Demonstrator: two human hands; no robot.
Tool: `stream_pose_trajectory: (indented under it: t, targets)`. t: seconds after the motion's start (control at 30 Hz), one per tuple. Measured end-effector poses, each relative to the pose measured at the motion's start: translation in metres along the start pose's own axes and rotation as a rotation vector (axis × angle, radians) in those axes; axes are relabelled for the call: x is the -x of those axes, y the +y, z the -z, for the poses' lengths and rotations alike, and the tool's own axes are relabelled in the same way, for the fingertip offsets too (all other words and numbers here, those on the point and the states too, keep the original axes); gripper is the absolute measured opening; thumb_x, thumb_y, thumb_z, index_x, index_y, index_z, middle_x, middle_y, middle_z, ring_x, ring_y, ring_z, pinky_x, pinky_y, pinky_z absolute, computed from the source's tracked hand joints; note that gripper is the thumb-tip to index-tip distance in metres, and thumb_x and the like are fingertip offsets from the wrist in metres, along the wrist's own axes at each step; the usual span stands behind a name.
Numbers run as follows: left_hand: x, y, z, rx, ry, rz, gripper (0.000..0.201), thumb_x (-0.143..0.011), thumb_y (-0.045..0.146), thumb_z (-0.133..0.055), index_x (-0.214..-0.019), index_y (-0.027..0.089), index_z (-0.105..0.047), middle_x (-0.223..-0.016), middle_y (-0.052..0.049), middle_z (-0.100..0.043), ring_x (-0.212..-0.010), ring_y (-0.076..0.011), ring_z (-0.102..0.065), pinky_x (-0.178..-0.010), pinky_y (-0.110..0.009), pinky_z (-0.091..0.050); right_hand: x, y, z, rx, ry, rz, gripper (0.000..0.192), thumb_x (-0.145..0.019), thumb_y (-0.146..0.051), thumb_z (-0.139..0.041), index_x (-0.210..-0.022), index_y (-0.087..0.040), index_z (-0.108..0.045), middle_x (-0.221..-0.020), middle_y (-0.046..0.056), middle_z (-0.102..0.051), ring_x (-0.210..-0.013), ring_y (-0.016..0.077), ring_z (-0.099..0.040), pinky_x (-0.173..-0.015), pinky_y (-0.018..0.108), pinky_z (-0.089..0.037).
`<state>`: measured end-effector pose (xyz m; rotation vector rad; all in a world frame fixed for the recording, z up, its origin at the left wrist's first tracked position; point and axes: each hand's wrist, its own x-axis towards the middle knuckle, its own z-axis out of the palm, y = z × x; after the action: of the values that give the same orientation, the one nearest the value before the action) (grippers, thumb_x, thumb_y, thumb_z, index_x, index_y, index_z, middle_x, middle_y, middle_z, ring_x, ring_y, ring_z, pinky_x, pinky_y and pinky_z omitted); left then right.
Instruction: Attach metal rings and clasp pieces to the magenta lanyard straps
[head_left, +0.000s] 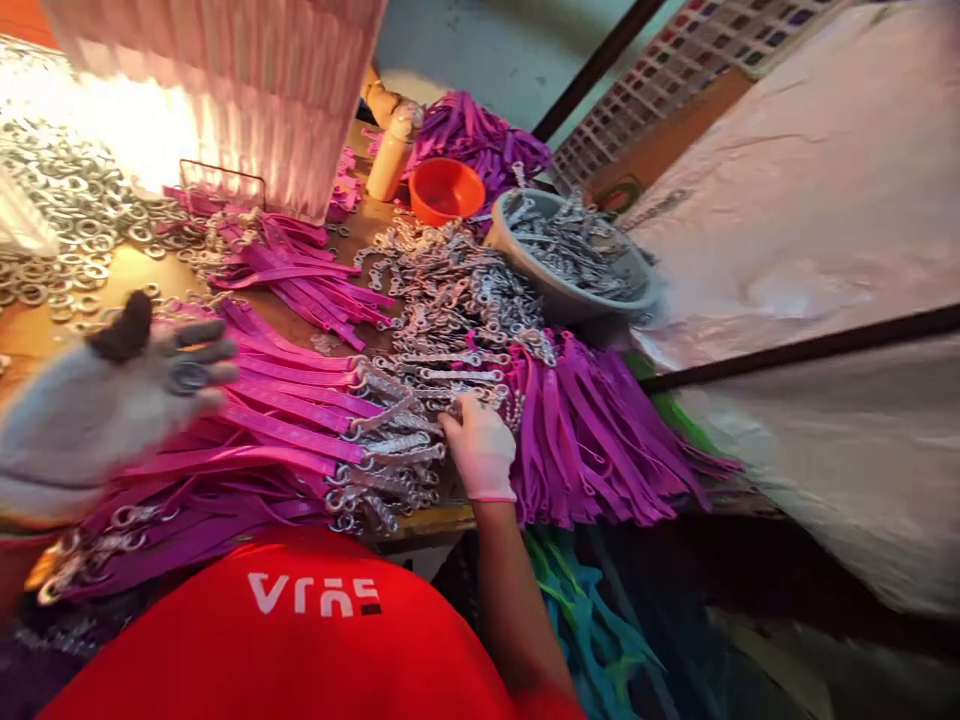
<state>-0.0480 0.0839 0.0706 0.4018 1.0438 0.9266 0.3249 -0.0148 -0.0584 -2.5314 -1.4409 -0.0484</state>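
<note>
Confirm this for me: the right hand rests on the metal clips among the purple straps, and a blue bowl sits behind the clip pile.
Not quite. In the head view the right hand does rest on the metal clips among the purple straps, but the bowl behind the pile is orange, not blue.

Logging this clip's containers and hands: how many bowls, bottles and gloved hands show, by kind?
Orange bowl: 1
Grey bowl of metal clips: 1
Tan bottle: 1
Gloved hands: 2, left hand holding a metal ring, right hand on the clip pile
Total: 5
</note>
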Motion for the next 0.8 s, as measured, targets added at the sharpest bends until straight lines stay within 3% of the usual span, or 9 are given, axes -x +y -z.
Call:
stream_pose_trajectory:
  t: [0.1, 0.2, 0.27, 0.37, 0.4, 0.53, 0.6, 0.7, 0.8]
  targets:
    - [0.002, -0.027, -0.030, 0.059, -0.178, 0.132, 0.040, -0.100, 0.038, -0.047, -0.106, 0.007, -0.071, -0.110, -0.019, -0.072, -0.106, -0.0292, -0.069, -0.083, -0.042, -0.064, -0.002, 0.015, -0.031, -0.050, 0.018, -0.038, 0.024, -0.091, -0.021, -0.052, -0.104, -0.013, -0.070, -0.094, 0.015, -0.070, -0.085, 0.0251, -0.063, -0.076, 0.034, -0.044]
    - [0.003, -0.045, -0.025, 0.000, -0.308, 0.108, 0.020, -0.090, 0.014, -0.059, -0.104, 0.007, -0.072, -0.109, -0.017, -0.074, -0.103, -0.0274, -0.072, -0.086, -0.039, -0.063, 0.001, 0.020, -0.035, -0.135, 0.055, -0.014, 0.031, -0.093, -0.023, -0.043, -0.106, -0.012, -0.069, -0.103, 0.016, -0.071, -0.097, 0.0253, -0.064, -0.088, 0.036, -0.047]
    - [0.003, -0.053, -0.016, -0.091, -0.368, 0.072, 0.025, -0.084, 0.006, -0.064, -0.108, 0.007, -0.071, -0.103, -0.016, -0.075, -0.089, -0.0228, -0.074, -0.075, -0.030, -0.064, 0.004, 0.014, -0.022, -0.234, 0.104, 0.015, 0.032, -0.094, -0.027, -0.042, -0.106, -0.013, -0.068, -0.107, 0.015, -0.071, -0.102, 0.0237, -0.064, -0.094, 0.036, -0.047]
    - [0.004, -0.061, -0.009, -0.256, -0.401, 0.013, 0.030, -0.084, 0.013, -0.069, -0.113, 0.009, -0.065, -0.093, -0.013, -0.075, -0.068, -0.0179, -0.072, -0.053, -0.022, -0.058, 0.014, -0.018, 0.015, -0.591, 0.166, 0.115, 0.029, -0.097, -0.035, -0.048, -0.110, -0.018, -0.066, -0.101, 0.008, -0.071, -0.087, 0.0187, -0.065, -0.085, 0.033, -0.052]
    - [0.004, -0.064, -0.009, -0.320, -0.405, -0.013, 0.030, -0.086, 0.018, -0.069, -0.114, 0.010, -0.063, -0.090, -0.012, -0.075, -0.062, -0.0168, -0.071, -0.049, -0.021, -0.055, 0.020, -0.035, 0.029, -0.708, 0.132, 0.160, 0.027, -0.097, -0.037, -0.051, -0.111, -0.021, -0.066, -0.096, 0.004, -0.071, -0.077, 0.0164, -0.064, -0.076, 0.031, -0.053]
    - [0.007, -0.075, -0.012, -0.551, -0.425, -0.133, 0.028, -0.093, 0.030, -0.060, -0.116, 0.014, -0.056, -0.075, -0.007, -0.073, -0.048, -0.0156, -0.064, -0.042, -0.022, -0.049, 0.046, -0.110, 0.070, -0.868, -0.196, 0.425, 0.027, -0.091, -0.033, -0.063, -0.117, -0.026, -0.065, -0.096, 0.000, -0.072, -0.080, 0.0148, -0.065, -0.077, 0.028, -0.053]
    - [0.009, -0.079, -0.012, -0.639, -0.410, -0.224, 0.027, -0.090, 0.023, -0.057, -0.116, 0.015, -0.056, -0.071, -0.004, -0.071, -0.049, -0.0159, -0.063, -0.043, -0.022, -0.049, 0.057, -0.138, 0.076, -0.886, -0.335, 0.512, 0.033, -0.089, -0.028, -0.064, -0.122, -0.026, -0.063, -0.093, -0.001, -0.072, -0.081, 0.0148, -0.066, -0.079, 0.028, -0.054]
    - [0.013, -0.080, -0.007, -0.713, -0.376, -0.350, 0.038, -0.078, 0.009, -0.057, -0.116, 0.016, -0.061, -0.071, -0.002, -0.070, -0.052, -0.0145, -0.063, -0.046, -0.020, -0.049, 0.066, -0.158, 0.076, -0.923, -0.369, 0.518, 0.030, -0.089, -0.023, -0.057, -0.118, -0.025, -0.064, -0.093, -0.001, -0.071, -0.081, 0.0142, -0.066, -0.079, 0.028, -0.054]
    - [0.014, -0.075, -0.001, -0.643, -0.510, -0.283, 0.054, -0.077, 0.008, -0.054, -0.131, 0.016, -0.057, -0.065, -0.001, -0.068, -0.051, -0.0145, -0.063, -0.046, -0.018, -0.046, 0.069, -0.163, 0.077, -0.990, -0.386, 0.424, 0.026, -0.086, -0.023, -0.056, -0.111, -0.024, -0.065, -0.086, -0.002, -0.069, -0.073, 0.0128, -0.063, -0.069, 0.025, -0.053]
